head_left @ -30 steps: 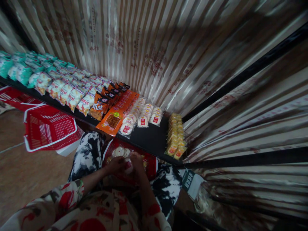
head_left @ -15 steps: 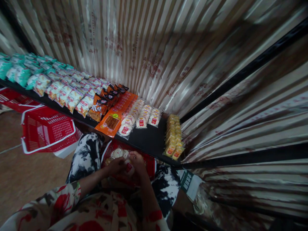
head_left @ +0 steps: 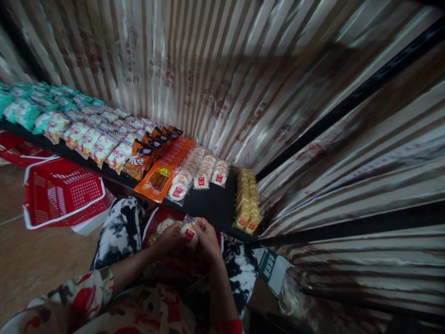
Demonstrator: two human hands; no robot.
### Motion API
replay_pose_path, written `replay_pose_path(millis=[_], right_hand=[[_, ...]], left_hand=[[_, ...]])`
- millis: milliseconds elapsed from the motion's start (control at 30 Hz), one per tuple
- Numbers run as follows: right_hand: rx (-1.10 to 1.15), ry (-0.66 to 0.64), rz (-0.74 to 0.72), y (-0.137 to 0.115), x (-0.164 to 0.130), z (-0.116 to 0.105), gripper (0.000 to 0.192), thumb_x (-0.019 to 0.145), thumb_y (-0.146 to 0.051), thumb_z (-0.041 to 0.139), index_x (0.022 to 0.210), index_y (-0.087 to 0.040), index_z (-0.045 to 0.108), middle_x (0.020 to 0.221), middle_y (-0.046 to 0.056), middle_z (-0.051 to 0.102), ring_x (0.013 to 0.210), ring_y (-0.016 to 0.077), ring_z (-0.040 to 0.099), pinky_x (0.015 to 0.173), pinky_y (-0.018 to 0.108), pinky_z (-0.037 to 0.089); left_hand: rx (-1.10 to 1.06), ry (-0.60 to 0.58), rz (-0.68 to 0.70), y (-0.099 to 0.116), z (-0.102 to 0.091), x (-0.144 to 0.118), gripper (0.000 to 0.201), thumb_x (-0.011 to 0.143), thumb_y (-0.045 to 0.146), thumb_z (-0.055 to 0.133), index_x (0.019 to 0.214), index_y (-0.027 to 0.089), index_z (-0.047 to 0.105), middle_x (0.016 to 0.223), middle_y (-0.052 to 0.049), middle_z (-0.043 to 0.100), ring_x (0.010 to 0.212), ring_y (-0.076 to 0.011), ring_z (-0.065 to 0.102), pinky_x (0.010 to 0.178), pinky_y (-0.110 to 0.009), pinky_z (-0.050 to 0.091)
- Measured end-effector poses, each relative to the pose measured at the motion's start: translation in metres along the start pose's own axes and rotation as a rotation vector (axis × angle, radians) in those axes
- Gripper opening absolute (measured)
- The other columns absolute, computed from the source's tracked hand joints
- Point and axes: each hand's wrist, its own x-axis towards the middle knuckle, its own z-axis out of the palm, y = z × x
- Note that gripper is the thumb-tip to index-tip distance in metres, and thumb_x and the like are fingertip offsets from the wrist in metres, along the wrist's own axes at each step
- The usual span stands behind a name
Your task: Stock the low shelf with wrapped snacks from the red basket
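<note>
Between my two hands is a round white rice cracker pack (head_left: 189,233) in clear wrap with a red label. My left hand (head_left: 171,237) grips its left side, and the fingers of my right hand (head_left: 206,232) pinch its right edge. Below them a red basket (head_left: 221,241) sits between my knees, with more white packs (head_left: 166,226) inside, partly covered by my left hand. Just beyond, on the black shelf (head_left: 212,204), stand rows of similar white cracker packs (head_left: 201,178). An orange snack bag (head_left: 158,178) lies flat to their left.
Yellow wrapped packs (head_left: 246,204) stand in two rows at the shelf's right end. White and teal snack bags (head_left: 93,139) fill its left side. A red basket with white handles (head_left: 66,195) is on the floor at left. Striped curtain (head_left: 208,69) hangs behind; a black bar (head_left: 347,99) crosses at right.
My hands have raised the cracker pack slightly and turned it, so its label now faces up more clearly. The view has shifted a little.
</note>
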Motion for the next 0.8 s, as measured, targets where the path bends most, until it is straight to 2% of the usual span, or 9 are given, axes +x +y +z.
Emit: replay_pose_path(millis=[67,267,333,533,800], right_hand=[[0.039,0.034,-0.011,-0.002,-0.001,-0.003,0.041,0.064,-0.049,0.067,0.090,-0.018,0.058,0.079,0.002,0.066,0.067,0.0148,0.061,0.060,0.026,0.048],[0.113,0.172,-0.055,-0.006,-0.002,-0.008,0.053,0.063,-0.048,0.068,0.104,-0.019,0.052,0.091,0.005,0.068,0.076,0.0191,0.065,0.068,0.032,0.053],[0.118,0.203,-0.072,-0.007,-0.003,-0.009,0.050,0.063,-0.047,0.067,0.102,-0.019,0.054,0.092,0.006,0.069,0.079,0.0196,0.066,0.071,0.032,0.053],[0.109,0.171,-0.102,-0.009,-0.003,-0.015,0.036,0.066,-0.042,0.065,0.091,-0.017,0.059,0.087,0.005,0.070,0.077,0.0181,0.066,0.073,0.030,0.052],[0.057,0.299,-0.102,-0.004,0.002,-0.024,0.046,0.064,-0.045,0.065,0.099,-0.017,0.057,0.089,0.006,0.070,0.079,0.0197,0.066,0.073,0.032,0.052]], left_hand=[[-0.030,0.007,0.004,0.006,0.005,0.002,0.031,0.063,0.037,0.065,0.080,0.017,0.048,0.072,0.001,0.058,0.064,-0.0126,0.054,0.059,-0.024,0.043],[0.119,0.161,0.033,0.019,0.015,0.015,0.022,0.062,0.029,0.062,0.074,0.016,0.049,0.065,0.003,0.055,0.061,-0.0107,0.052,0.056,-0.022,0.041],[0.120,0.164,0.029,0.021,0.017,0.020,0.021,0.063,0.029,0.061,0.075,0.016,0.049,0.065,0.003,0.056,0.062,-0.0111,0.053,0.057,-0.022,0.042],[0.123,0.180,0.057,0.030,0.026,0.032,0.017,0.065,0.027,0.059,0.076,0.016,0.050,0.067,0.003,0.058,0.062,-0.0116,0.054,0.058,-0.023,0.043],[0.316,0.189,0.094,0.035,0.035,0.046,0.008,0.071,0.022,0.055,0.076,0.016,0.052,0.065,0.003,0.057,0.062,-0.0106,0.053,0.059,-0.021,0.041]])
